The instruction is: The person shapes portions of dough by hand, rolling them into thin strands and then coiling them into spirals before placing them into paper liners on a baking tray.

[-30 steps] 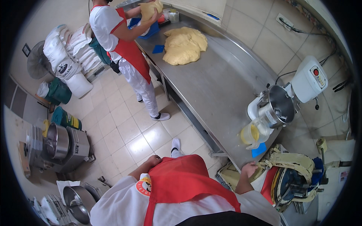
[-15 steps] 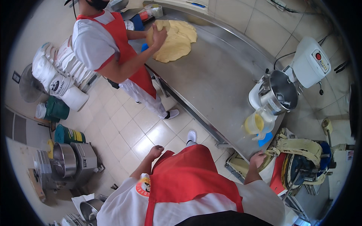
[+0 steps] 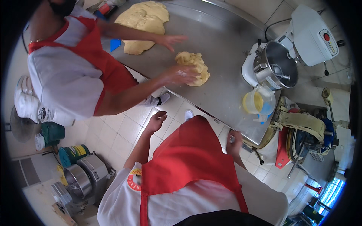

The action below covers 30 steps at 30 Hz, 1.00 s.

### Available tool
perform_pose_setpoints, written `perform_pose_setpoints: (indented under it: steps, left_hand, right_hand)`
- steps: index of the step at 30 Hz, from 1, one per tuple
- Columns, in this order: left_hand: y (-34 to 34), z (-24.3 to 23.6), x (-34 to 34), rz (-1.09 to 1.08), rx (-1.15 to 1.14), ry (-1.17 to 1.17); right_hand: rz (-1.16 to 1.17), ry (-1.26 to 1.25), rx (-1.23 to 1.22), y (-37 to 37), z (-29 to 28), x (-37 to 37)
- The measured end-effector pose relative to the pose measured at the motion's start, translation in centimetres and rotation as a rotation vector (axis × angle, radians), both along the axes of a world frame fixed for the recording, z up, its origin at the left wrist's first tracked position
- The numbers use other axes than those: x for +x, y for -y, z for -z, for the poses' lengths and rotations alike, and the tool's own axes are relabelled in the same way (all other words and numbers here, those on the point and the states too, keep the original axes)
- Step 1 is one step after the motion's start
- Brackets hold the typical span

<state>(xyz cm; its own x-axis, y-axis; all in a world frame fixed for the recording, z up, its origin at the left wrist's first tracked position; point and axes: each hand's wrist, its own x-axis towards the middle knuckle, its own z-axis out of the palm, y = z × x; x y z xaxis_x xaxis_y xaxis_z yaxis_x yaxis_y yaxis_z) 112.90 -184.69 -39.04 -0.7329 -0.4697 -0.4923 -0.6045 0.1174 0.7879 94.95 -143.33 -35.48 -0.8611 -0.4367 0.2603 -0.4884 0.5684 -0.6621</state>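
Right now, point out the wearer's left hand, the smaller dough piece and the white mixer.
Wearer's left hand (image 3: 155,122): head view, its middle.
Smaller dough piece (image 3: 196,62): head view, lumpy top.
White mixer (image 3: 313,34): head view, upper housing.

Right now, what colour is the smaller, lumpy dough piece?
The smaller, lumpy dough piece is pale yellow, clearest in the head view.

Red apron (image 3: 184,158) over white shirt (image 3: 118,197)

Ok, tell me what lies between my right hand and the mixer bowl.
In the head view, a clear jug with yellow contents sits on the metal table between your right hand and the mixer bowl.
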Motion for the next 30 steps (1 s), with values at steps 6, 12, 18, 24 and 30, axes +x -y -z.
perform_pose_setpoints:
  steps: [6,12,18,24,30]
  left_hand:
    - [3.0,-3.7,-4.1,0.148,-0.164,-0.028]
    - [7.8,-6.6,-11.7,0.233,-0.556,-0.277]
    - [12.2,-6.4,-20.0,0.074,-0.081,-0.409]
    - [14.8,-6.8,-26.7,0.124,0.513,-0.568]
    - [14.8,-7.4,-30.8,0.205,1.302,-0.423]
  right_hand:
    - [-0.141,0.051,-0.103,20.7,-4.0,-7.9]
    - [-0.331,-0.093,0.180,29.5,-1.3,-11.6]
    - [-0.266,0.320,-0.301,35.5,1.6,-18.8]
    - [0.012,1.426,-1.002,37.8,-5.3,-21.1]
    - [0.111,1.429,-1.020,37.0,-11.5,-20.0]
